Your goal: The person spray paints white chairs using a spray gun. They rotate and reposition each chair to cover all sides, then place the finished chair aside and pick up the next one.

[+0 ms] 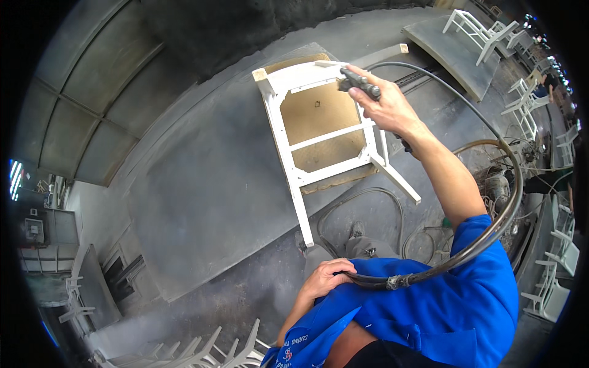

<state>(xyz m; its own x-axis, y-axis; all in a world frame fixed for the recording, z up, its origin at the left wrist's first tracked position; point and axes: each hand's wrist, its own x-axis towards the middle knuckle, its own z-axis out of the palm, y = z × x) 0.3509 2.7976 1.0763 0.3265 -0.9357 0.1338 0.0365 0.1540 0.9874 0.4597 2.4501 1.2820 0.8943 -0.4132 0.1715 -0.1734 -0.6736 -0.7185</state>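
Observation:
A white chair frame (pixel 283 134) lies with its legs pointing outward on a tan board (pixel 319 116), and the board shows through the frame's opening. My right hand (pixel 392 109) is wrapped round a dark spray gun (pixel 362 84), held over the frame's far right corner. A dark hose (pixel 457 91) arcs from behind the right hand past my right arm. In front of my waist, my left hand (pixel 326 279) is closed round a thick dark hose (pixel 429 273) with a taped joint. Part of the gun's handle is hidden by the right hand.
Under the board spreads a large grey platform (pixel 202 202). More white chairs (pixel 481 34) stand at the far right, with others (pixel 208 346) at the lower left. A hose loop (pixel 399 214) lies on the floor near my feet. Grey panels (pixel 92 92) rise at the left.

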